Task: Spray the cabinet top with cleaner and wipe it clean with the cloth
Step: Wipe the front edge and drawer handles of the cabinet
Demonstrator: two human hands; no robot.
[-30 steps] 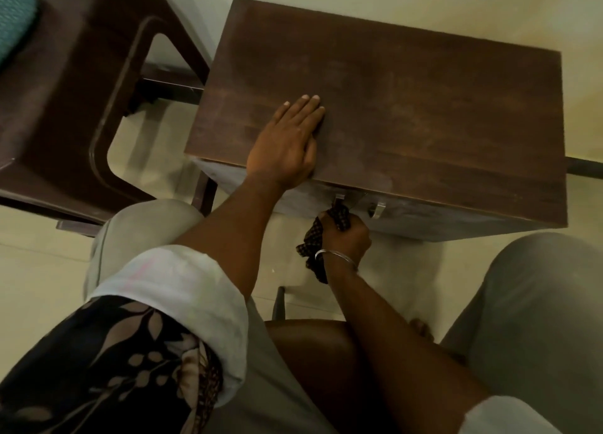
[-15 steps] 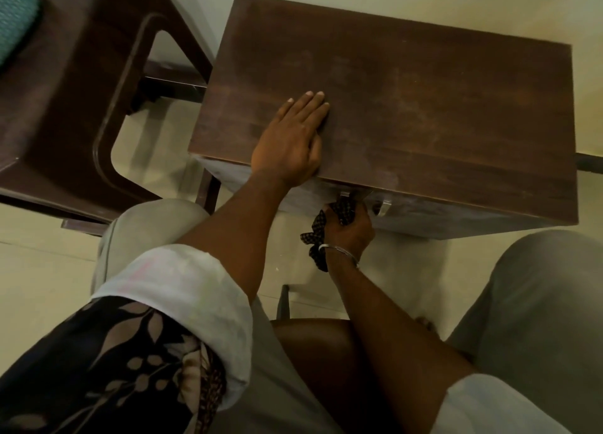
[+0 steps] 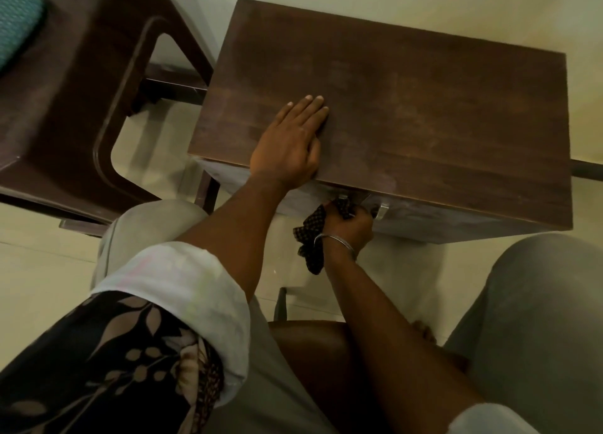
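Progress: cabinet top (image 3: 424,107) dry-looking, faint smears; wipe prob. not finished.
L hand (image 3: 290,143): flat, fingers straight, pressing top near front edge.
R hand (image 3: 349,228): curled round cloth (image 3: 310,241), at cabinet front by handle (image 3: 380,210).
Cloth: bunched, tail hangs below fist.
Cleaner: no bottle in view.
Drawer (image 3: 424,219): contents hidden; open or not, can't tell.

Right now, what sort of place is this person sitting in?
Probably a room in a home, though a plain office is possible. A wooden cabinet stands on a pale tiled floor, with a dark chair beside it, and the person sits close, cloth in the right hand.
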